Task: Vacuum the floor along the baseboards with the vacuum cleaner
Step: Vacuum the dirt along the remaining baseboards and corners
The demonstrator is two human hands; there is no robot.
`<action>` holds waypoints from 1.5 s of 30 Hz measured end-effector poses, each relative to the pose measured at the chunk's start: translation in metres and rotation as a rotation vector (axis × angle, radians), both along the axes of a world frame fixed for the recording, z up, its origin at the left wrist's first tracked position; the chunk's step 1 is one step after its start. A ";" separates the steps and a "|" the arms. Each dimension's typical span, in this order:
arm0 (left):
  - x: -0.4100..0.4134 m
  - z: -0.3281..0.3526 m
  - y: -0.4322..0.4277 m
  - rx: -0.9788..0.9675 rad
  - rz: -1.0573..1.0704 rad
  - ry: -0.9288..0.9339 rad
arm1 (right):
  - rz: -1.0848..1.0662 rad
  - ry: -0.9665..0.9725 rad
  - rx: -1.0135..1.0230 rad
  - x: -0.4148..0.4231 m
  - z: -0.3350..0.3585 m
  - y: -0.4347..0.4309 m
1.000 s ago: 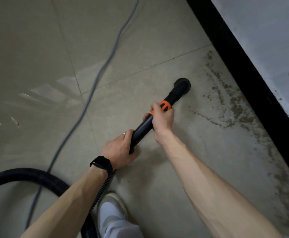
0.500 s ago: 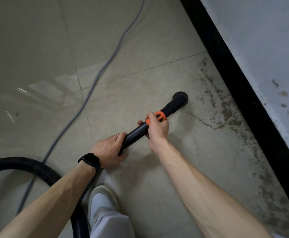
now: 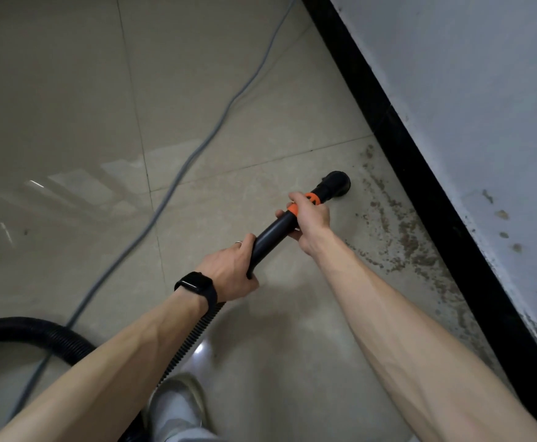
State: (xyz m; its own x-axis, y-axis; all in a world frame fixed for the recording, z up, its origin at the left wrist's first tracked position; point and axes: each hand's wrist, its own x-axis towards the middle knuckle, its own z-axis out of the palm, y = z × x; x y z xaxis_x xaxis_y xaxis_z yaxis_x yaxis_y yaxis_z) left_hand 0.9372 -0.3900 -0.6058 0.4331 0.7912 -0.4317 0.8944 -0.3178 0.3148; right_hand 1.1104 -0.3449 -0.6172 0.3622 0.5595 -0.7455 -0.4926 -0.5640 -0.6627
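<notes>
A black vacuum wand (image 3: 270,237) with an orange collar (image 3: 305,202) points up and to the right, and its round black nozzle (image 3: 337,183) sits on the beige tile floor. My right hand (image 3: 311,221) grips the wand at the orange collar. My left hand (image 3: 228,272), with a black watch on the wrist, grips the wand's lower end. A ribbed black hose (image 3: 37,334) runs from under my left arm off to the left. Brown dirt (image 3: 401,240) is strewn between the nozzle and the black baseboard (image 3: 420,173).
A grey power cable (image 3: 177,183) snakes across the tiles from top centre to bottom left. A pale wall (image 3: 471,90) with scuffs rises above the baseboard on the right. My light-coloured shoe (image 3: 177,406) stands at the bottom centre.
The nozzle has slid right, closer to the dirt streaks and the baseboard. Both hands keep the same grip on the wand.
</notes>
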 end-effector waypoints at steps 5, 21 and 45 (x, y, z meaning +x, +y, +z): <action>0.030 0.009 0.019 -0.123 0.068 -0.068 | 0.043 -0.063 -0.024 0.026 0.007 0.028; 0.101 0.003 0.035 -0.241 0.272 -0.131 | 0.177 -0.213 -0.080 0.076 -0.001 0.070; 0.141 -0.029 0.057 -0.218 0.302 -0.203 | 0.144 -0.218 -0.037 0.118 -0.018 0.090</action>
